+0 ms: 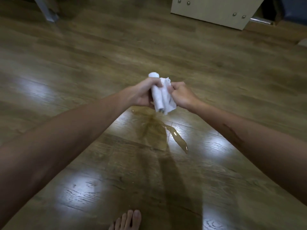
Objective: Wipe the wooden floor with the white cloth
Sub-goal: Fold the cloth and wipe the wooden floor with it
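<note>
While one white cloth (162, 95), rolled and bunched, is held above the middle of the wooden floor (83, 67), it is gripped by two hands: the left hand (144, 93) is curled round its left side and the right hand (181, 95) is clenched on its right side. One puddle of clear liquid (176, 136) is seen on the floor just below the cloth, and one bare foot (127, 219) is seen at the near edge. One pale cabinet (216, 10) is set at the far right, and one grey furniture leg (49, 12) at the far left.
</note>
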